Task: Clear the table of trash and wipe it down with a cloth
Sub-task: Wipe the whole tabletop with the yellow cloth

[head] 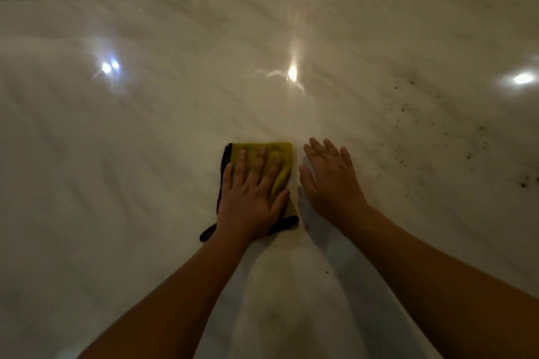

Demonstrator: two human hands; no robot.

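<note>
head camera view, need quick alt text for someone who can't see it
A person's left hand presses flat on a folded yellow cloth on a glossy pale table, while the right hand rests open just beside it. Dark crumbs are scattered on the table to the right.

Pale veined stone-like surface (pixel 145 154) looked smooth and glossy, folded yellow cloth with black stitched edging (pixel 284 154) looked soft and matt, dark gritty specks (pixel 437 131) lay on the polish

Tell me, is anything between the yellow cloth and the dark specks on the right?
Yes. The right hand, fingers straight, sits just right of the cloth, between it and the dark specks. The left hand presses the cloth.
</note>
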